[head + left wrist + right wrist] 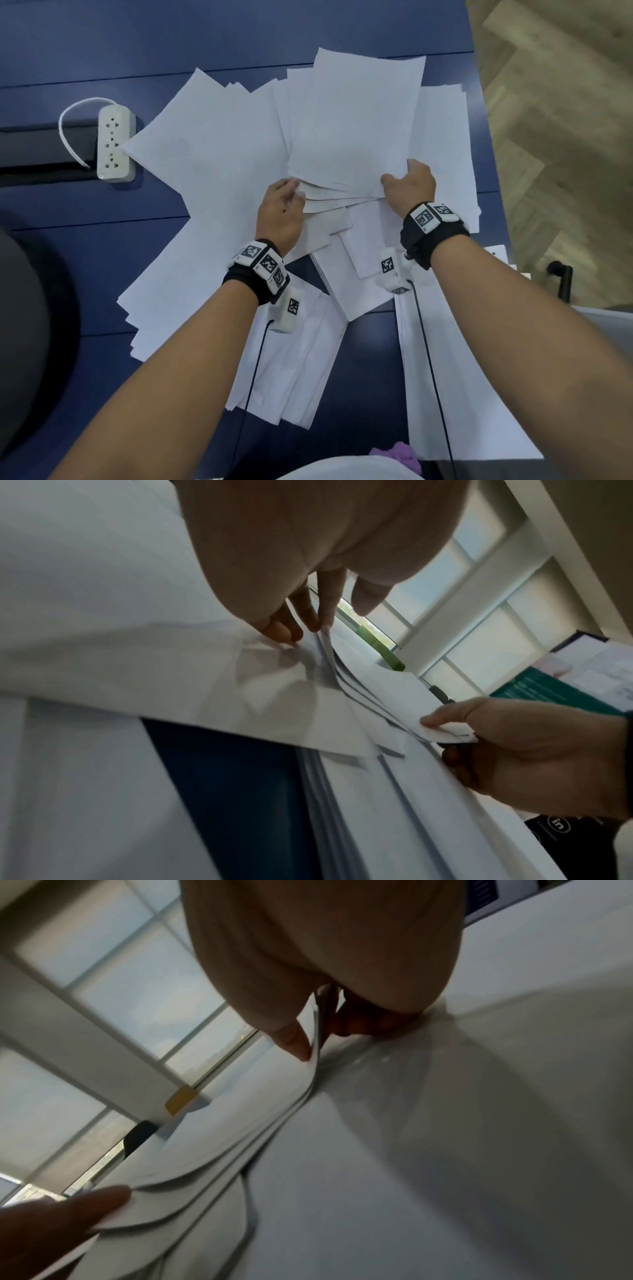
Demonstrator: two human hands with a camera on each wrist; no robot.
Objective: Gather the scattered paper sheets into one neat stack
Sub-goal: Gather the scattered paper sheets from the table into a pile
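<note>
**Both hands grasping a partial bundle of sheets**

A bundle of white rectangular paper sheets (352,130) was lifted at its near edge above the dark blue tabletop (102,51), at about 12 o'clock from the centre of the head view. The right hand (409,186) pinched the bundle's near right corner, thumb on top and fingers underneath. The left hand (281,212) gripped the near left corner, where the left wrist view showed its fingertips (315,620) closed on the fanned sheet edges. The sheet edges in the bundle were staggered and not aligned.

Further loose white paper sheets (191,240) lay spread flat on the tabletop beneath and around the bundle, overlapping at differing angles. They extended from 9 o'clock, past a group at 6 o'clock under the forearms, to the tabletop's right edge at 3 o'clock.

A white plastic power strip (115,142) with a white cable lay on the tabletop at 9 o'clock, just beside the nearest loose sheet corner. Wooden herringbone flooring (565,102) was visible beyond the tabletop at 2 o'clock.
</note>
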